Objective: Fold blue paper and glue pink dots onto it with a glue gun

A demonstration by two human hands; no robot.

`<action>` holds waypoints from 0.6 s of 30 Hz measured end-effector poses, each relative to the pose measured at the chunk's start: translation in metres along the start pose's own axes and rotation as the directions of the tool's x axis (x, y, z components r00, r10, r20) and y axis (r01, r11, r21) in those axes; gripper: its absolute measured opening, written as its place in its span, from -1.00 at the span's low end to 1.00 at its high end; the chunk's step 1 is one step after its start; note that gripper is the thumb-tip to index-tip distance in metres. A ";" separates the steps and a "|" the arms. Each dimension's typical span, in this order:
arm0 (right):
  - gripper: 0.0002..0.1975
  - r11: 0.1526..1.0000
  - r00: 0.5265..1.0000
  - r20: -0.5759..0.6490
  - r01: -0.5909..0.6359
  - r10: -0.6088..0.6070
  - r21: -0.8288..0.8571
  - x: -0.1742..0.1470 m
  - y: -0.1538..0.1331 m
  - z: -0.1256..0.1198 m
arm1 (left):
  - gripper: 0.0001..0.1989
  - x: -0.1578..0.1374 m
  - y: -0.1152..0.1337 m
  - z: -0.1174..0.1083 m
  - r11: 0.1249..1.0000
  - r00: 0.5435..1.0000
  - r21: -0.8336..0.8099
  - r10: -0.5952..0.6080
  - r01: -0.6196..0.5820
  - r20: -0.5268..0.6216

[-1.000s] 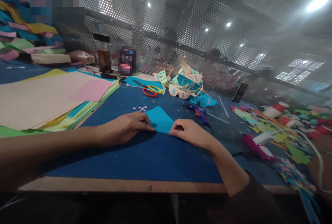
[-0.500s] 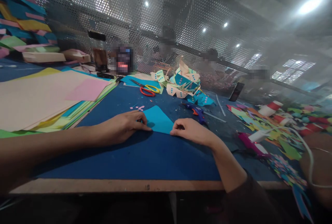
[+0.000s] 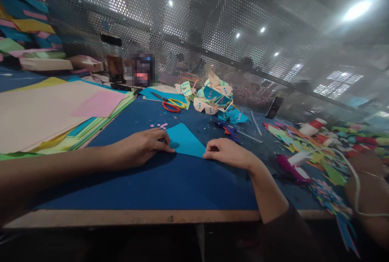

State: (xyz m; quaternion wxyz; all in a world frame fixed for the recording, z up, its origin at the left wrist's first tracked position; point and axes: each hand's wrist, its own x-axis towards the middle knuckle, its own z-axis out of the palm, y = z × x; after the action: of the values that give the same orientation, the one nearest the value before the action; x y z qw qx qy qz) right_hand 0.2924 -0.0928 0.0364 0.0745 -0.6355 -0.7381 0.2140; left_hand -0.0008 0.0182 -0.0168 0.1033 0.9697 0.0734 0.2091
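Observation:
A folded piece of blue paper [image 3: 185, 141], roughly triangular with its peak pointing away from me, lies on the dark blue table mat [image 3: 170, 189]. My left hand [image 3: 148, 143] pinches its left corner between thumb and fingers. At the opposite corner, my right hand [image 3: 223, 152] has thumb and fingertips closed on the paper's edge. Small pink paper scraps [image 3: 159, 126] lie just beyond my left hand. Scissors [image 3: 172, 104] with red and yellow handles rest farther back. A blue glue gun [image 3: 226, 129] lies beyond my right hand.
Stacked coloured sheets [image 3: 54, 112] cover the left side. Folded paper shapes [image 3: 214, 96] are heaped at the back, near a jar [image 3: 114, 61]. To the right are a magenta glue gun [image 3: 293, 169] with a white cable, paper cut-outs [image 3: 288, 142] and another person's arm [image 3: 364, 189].
My right hand has shifted slightly to the right along with the paper's right corner. The left hand keeps its pinch, and the whole view has moved a little.

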 end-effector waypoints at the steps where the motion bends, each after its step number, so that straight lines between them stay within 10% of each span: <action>1: -0.75 1.000 1.000 0.003 -0.004 0.004 -0.002 0.000 0.000 -0.001 | -0.53 0.000 0.000 0.000 1.000 1.000 0.003 -0.004 0.004 0.009; 18: -0.76 0.999 0.997 0.075 -0.034 0.036 -0.025 -0.004 0.016 -0.008 | -0.58 -0.002 -0.006 0.002 0.999 1.000 -0.034 0.008 -0.009 -0.023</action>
State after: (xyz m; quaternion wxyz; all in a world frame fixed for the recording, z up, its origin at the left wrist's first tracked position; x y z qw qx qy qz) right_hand 0.3104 -0.0935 0.0379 0.0353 -0.6407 -0.7316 0.2301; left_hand -0.0022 0.0232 -0.0209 0.1182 0.9656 0.0670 0.2216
